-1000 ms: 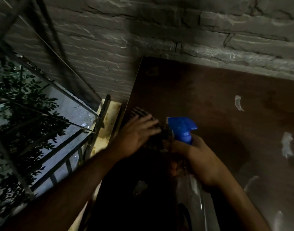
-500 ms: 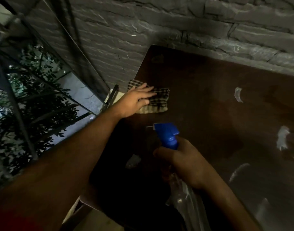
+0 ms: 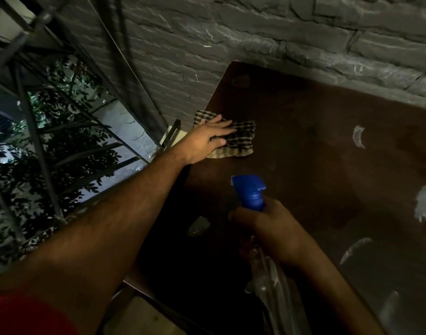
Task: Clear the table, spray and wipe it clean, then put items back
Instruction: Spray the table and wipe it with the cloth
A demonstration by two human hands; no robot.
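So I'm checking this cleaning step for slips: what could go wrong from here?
The checked brown cloth lies at the dark brown table's left edge, partly overhanging; a push from the flat left hand may drop it. The right hand holds the blue-nozzled clear spray bottle aimed left, so spray might miss the white smears.
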